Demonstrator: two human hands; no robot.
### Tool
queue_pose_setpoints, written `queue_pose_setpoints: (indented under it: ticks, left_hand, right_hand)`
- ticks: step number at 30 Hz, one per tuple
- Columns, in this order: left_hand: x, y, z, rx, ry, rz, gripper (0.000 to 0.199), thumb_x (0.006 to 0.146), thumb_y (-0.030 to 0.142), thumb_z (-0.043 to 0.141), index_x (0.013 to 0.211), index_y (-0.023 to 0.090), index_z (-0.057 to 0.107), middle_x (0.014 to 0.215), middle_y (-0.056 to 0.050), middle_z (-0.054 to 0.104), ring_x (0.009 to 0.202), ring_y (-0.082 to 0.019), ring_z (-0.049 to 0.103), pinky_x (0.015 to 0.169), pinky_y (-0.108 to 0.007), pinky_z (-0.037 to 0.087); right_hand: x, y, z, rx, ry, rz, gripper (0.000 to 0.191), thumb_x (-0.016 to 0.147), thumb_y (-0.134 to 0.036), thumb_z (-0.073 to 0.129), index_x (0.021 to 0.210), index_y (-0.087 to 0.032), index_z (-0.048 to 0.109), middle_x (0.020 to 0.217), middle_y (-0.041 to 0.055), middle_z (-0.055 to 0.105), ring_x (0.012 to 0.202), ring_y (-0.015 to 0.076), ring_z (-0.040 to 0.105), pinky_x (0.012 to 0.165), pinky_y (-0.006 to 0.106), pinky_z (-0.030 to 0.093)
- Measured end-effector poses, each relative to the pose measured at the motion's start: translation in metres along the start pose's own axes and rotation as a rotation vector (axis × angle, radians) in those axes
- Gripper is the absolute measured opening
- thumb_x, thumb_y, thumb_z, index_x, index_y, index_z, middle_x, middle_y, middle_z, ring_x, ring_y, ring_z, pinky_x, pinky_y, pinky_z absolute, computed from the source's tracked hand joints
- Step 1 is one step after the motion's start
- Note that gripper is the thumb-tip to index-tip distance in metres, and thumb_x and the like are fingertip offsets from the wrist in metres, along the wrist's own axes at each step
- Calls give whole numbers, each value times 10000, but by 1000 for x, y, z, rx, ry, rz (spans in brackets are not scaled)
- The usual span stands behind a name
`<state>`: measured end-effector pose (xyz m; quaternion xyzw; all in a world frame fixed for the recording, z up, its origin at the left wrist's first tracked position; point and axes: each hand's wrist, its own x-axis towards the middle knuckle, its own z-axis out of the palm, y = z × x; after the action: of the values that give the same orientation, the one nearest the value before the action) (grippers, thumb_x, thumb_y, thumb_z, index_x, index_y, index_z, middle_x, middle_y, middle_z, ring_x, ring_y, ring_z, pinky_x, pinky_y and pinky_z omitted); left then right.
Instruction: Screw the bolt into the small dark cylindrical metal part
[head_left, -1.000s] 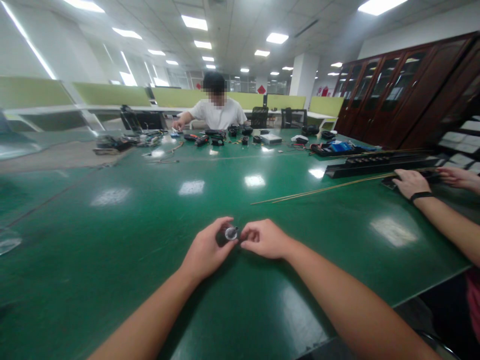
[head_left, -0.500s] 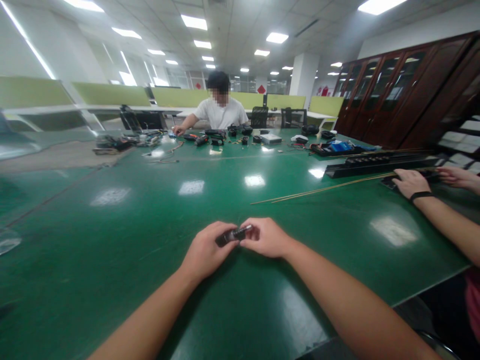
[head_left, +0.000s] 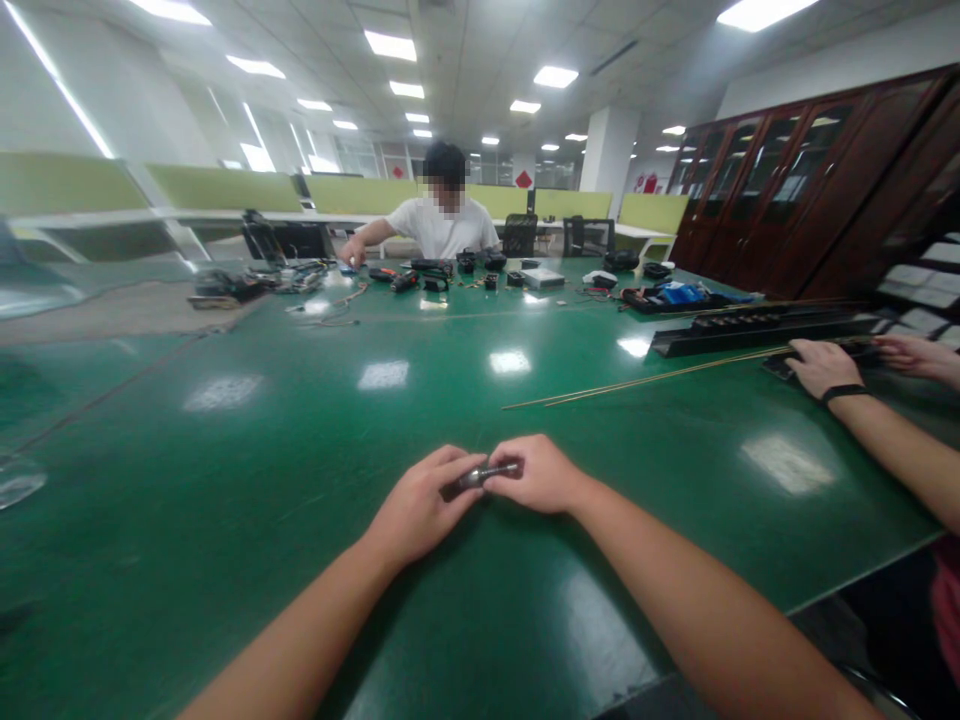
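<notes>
Gripped dark cylindrical part (head_left: pixel 472 479) in left hand (head_left: pixel 416 505), pinched its thin three-o'clock end (head_left: pixel 511 469) with right hand (head_left: pixel 544 474); called for steady, straight alignment.

Ceiling panels (head_left: pixel 390 46): bright white, the main light, above the green table (head_left: pixel 300 420).
Light slits (head_left: pixel 58 80): glaring pale, beyond the table's left side.
Glare: white patches scattered over the table.
Shadows: soft, on the table under the left hand (head_left: pixel 416 505) and right hand (head_left: pixel 544 475).
Metal piece (head_left: pixel 474 478): a glint, detail smeared, by the table's near part.
Cabinet (head_left: pixel 795 170): dim from here, stretched, leaning, beyond the table's right.
</notes>
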<state>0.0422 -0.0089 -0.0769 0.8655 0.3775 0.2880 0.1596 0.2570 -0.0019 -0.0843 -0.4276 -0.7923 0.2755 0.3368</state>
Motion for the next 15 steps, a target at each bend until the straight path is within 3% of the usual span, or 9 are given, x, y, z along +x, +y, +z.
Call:
queue_pose_setpoints:
  ticks: [5,9,15]
  left_hand:
    - [-1,-2,2,19,62,-68,340,835,330,689,1156,229,641,1090,-50,698,980,-223,662,892,-343,528]
    - [-1,-3,2,11,44,-88,221,831,323,693,1033,242,655,1000,-13,700,906,-200,662,828,-318,523]
    - [-1,-3,3,-6,38,-99,225,834,319,696,1044,251,653,1009,-2,692,913,-183,650,832,-305,504]
  right_hand:
    - [1,1,1,49,-15,-33,120,787,-242,709,883,-181,747,833,25,732,743,151,662,691,237,485]
    - [0,3,3,70,-22,-30,144,782,-220,700,914,-180,744,851,30,734,760,154,674,706,239,505]
    - [1,4,3,44,-31,-28,148,778,-194,690,916,-179,741,850,29,734,761,153,678,713,241,510]
